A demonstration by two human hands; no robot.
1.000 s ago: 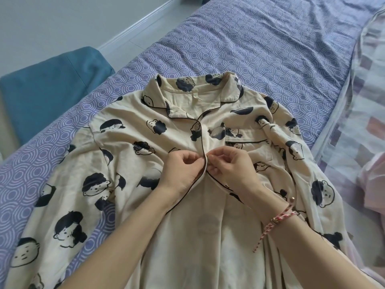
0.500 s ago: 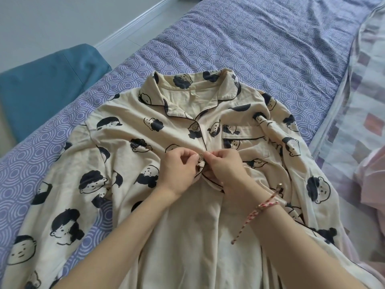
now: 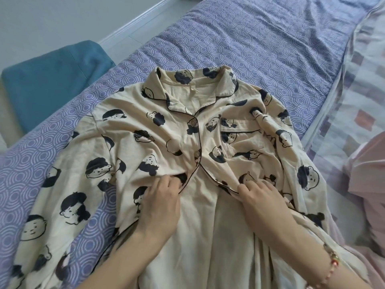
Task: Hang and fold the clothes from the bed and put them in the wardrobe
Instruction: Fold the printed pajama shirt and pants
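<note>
Hands that met half a second ago at the middle of the front opening, pinching at a button, are now apart and lower down. The left hand lies on the left front panel with its fingers bent into bunched cloth at the dark-piped edge. The right hand grips the opposite piped edge in the same way, with a fold gathered at its fingertips. Between them the two front edges gape open. The second button, which the hands hid before, now shows closed, below the top button, which is closed too.

The pyjama shirt, cream with dark cartoon faces, lies front up on the bed, on its purple ring-patterned sheet. Its long axis runs from the person out along the bed. The collar points away and the lower part runs toward the person and out of view at the bottom. One sleeve spreads out to the left and down; the other is bunched along the right side, just past the chest pocket.

A beaded bracelet sits on the right wrist. A teal cushion lies off the bed's left edge. A checked quilt and pink cloth lie to the right.
</note>
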